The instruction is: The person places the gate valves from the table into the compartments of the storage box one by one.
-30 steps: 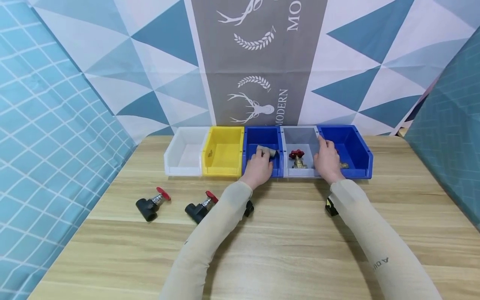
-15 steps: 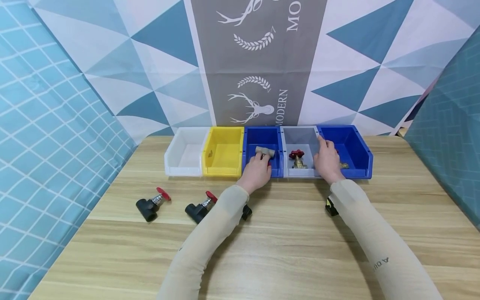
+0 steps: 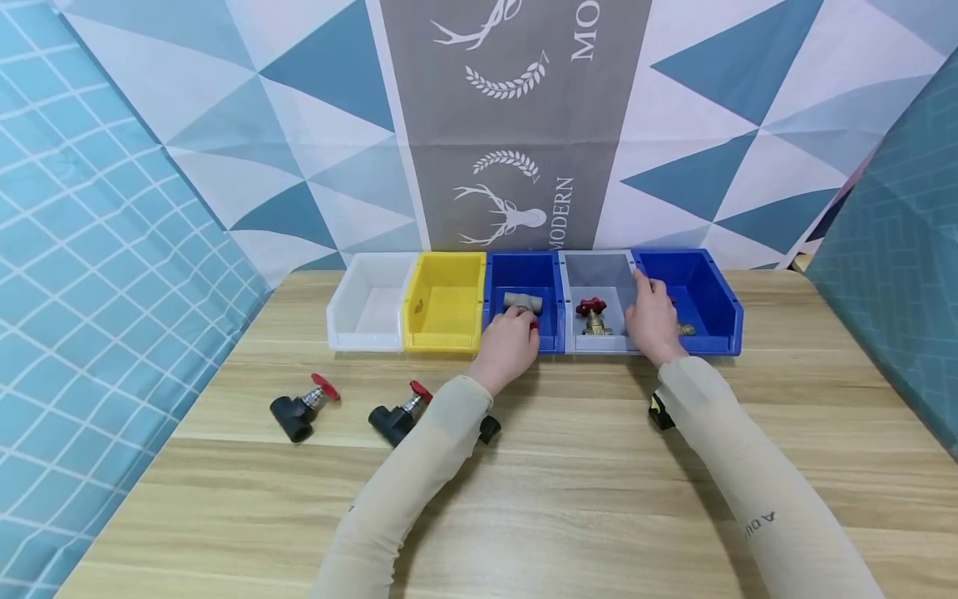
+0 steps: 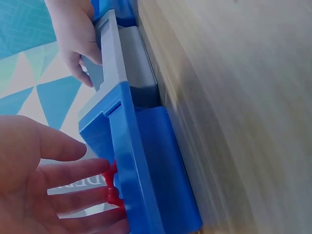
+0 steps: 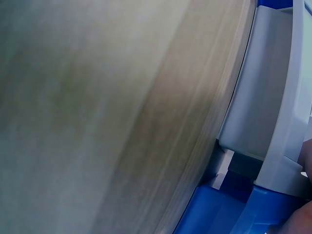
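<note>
In the middle blue bin (image 3: 552, 343) lies a valve with a grey tee-shaped body (image 3: 524, 301). My left hand (image 3: 507, 345) reaches over that bin's front edge, right at the valve. The left wrist view shows its fingers fairly straight, fingertips touching the red handle (image 4: 112, 183), with the thumb apart. My right hand (image 3: 653, 320) holds the wall between the grey bin (image 3: 580, 344) and the right blue bin (image 3: 714, 343), thumb on the grey side. A brass valve with a dark red handwheel (image 3: 594, 318) sits in the grey bin. Brass parts (image 3: 685, 329) in the right blue bin are partly hidden.
A white bin (image 3: 367, 341) and a yellow bin (image 3: 443, 341) continue the row to the left. Two black valves with red handles, one far left (image 3: 295, 416) and one beside my left sleeve (image 3: 392, 424), lie on the wooden table (image 3: 569, 499). Patterned cloth hangs behind.
The grey-bodied valve has shifted left and levelled out inside the middle blue bin. My left hand has drawn slightly left and back with it. My right hand stays in place.
</note>
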The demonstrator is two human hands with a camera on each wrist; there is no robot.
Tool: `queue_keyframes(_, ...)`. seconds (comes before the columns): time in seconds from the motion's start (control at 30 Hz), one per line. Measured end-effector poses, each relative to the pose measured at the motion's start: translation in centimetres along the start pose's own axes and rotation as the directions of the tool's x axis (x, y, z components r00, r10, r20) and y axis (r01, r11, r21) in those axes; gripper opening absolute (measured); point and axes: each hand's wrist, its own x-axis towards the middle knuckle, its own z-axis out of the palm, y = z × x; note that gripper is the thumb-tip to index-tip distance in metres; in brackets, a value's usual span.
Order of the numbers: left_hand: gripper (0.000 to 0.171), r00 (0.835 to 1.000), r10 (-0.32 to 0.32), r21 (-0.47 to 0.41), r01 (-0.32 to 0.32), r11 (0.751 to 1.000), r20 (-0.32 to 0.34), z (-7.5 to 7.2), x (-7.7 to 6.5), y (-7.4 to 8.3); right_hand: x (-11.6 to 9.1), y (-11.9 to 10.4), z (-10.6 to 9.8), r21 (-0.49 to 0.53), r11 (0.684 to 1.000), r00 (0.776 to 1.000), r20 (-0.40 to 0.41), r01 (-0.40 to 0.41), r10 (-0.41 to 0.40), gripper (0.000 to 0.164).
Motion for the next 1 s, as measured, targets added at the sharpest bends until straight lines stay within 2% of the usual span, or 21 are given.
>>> queue_keyframes(0.27, 0.017, 0.997, 0.027, -0.015, -0.028, 0.999, -0.075, -0.8, -0.7, -0.2, 0.0, 0.1, 0.0, -0.003, 1.000, 1.000, -0.019, 0.008, -0.008, 0.059)
queue_keyframes(0.47, 0.016, 0.995, 0.001, -0.021, -0.003, 1.000, -0.098, -1.5, -1.3, -0.6, -0.1, 0.0, 0.0, -0.012, 0.999, 0.999, -0.035, 0.034, -0.034, 0.058)
queue_keyframes(1.0, 0.013, 0.992, -0.072, -0.029, 0.069, 0.997, -0.108, -3.8, -3.2, -1.6, -0.1, -0.1, 0.1, 0.002, 1.000, 1.000, -0.010, 0.014, -0.014, 0.059)
